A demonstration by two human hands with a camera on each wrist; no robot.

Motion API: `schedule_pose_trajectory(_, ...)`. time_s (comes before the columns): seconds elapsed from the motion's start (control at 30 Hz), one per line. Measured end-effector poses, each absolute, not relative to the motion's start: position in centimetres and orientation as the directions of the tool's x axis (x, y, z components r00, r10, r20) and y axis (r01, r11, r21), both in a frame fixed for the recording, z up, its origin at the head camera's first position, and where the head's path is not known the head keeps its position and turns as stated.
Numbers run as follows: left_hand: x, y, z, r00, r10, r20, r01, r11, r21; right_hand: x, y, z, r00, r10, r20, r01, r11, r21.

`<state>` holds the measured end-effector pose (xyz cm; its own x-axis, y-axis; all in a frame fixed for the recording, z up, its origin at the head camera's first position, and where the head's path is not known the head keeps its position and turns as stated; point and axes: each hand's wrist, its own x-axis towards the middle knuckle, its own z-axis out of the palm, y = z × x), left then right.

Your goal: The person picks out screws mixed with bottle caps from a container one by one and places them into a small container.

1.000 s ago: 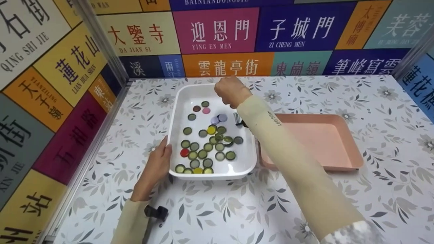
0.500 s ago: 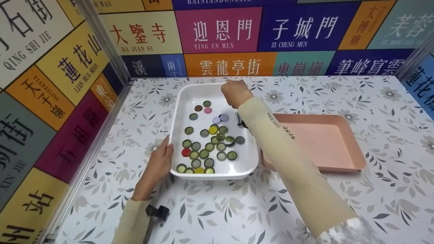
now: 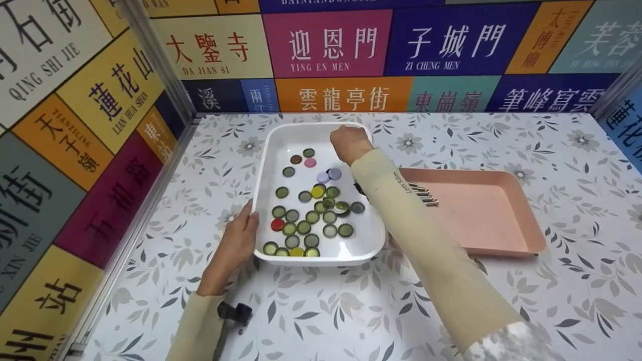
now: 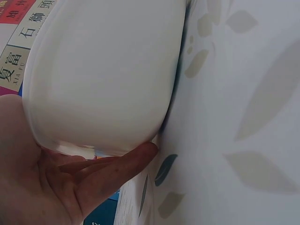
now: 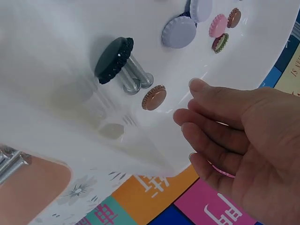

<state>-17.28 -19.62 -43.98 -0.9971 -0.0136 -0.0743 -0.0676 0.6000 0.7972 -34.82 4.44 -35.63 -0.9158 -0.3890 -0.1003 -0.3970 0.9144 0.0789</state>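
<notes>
My left hand [image 3: 235, 240] touches the outer left wall of a white tray [image 3: 321, 260]; in the left wrist view its extended fingers [image 4: 117, 176] lie along the tray's outside. Above the tray's far right part is my right hand [image 3: 351, 144]. The right wrist view shows that hand with loosely bent fingers and nothing held. Near its fingertips lie a copper bottle cap [image 5: 154, 98], a black bottle cap [image 5: 114, 60] and two screws [image 5: 136, 75] partly under the black cap. Many green bottle caps [image 3: 304, 227], plus red, yellow and lilac ones, lie in the tray.
Right of the white tray stands a pink tray [image 3: 491, 215] with several screws [image 3: 426, 198], partly covered by my right forearm. A patterned cloth [image 3: 321, 316] covers the table. Panels with lettering [image 3: 331, 45] rise behind and on the left.
My right hand shifts slightly right and nearer to me over the white tray. More of the screws in the pink tray show from behind the right forearm. The left hand stays on the tray.
</notes>
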Motion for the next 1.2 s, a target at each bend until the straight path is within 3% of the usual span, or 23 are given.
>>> schedule_pose_trajectory(0.53,-17.3,-19.5,-43.8,-0.995,-0.004,-0.103,-0.085,0.594,0.800,-34.5,4.0,-37.5,-0.932,-0.329,-0.151,-0.333,0.943,0.002)
schedule_pose_trajectory(0.93,-17.3,-19.7,-43.9,-0.997,0.006,-0.071,-0.054,0.585,0.809,-34.3,3.5,-38.3,-0.954,-0.204,-0.220,-0.221,0.973,0.059)
schedule_pose_trajectory(1.2,-17.3,-19.9,-43.9,-0.997,0.007,-0.078,-0.060,0.577,0.814,-34.6,3.2,-38.8,-0.948,-0.187,-0.259,-0.213,0.974,0.073)
